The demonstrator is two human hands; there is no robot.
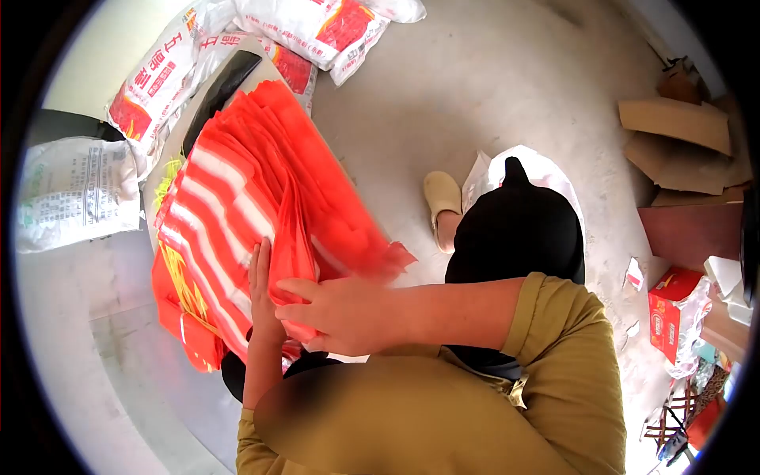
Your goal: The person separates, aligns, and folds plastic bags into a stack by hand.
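A thick stack of thin red sheets with white stripes (214, 210), which look like woven or plastic bags, lies fanned out on a low surface in front of me. My left hand (265, 305) rests flat on the striped part, fingers stretched out and together. Beside it, my right hand (336, 313) has its fingers curled around a gathered red fold (293, 245) at the stack's near edge. The right thumb is partly hidden. A loose red corner (400, 257) sticks out past the right forearm and is blurred. Yellow strings (184, 281) hang along the stack's left side.
White printed sacks (158, 87) lie behind the stack, and another pale sack (79, 190) is at the left. A beige clog (442, 198) is on my foot. Cardboard (673, 127) and a red box (673, 309) stand at the right.
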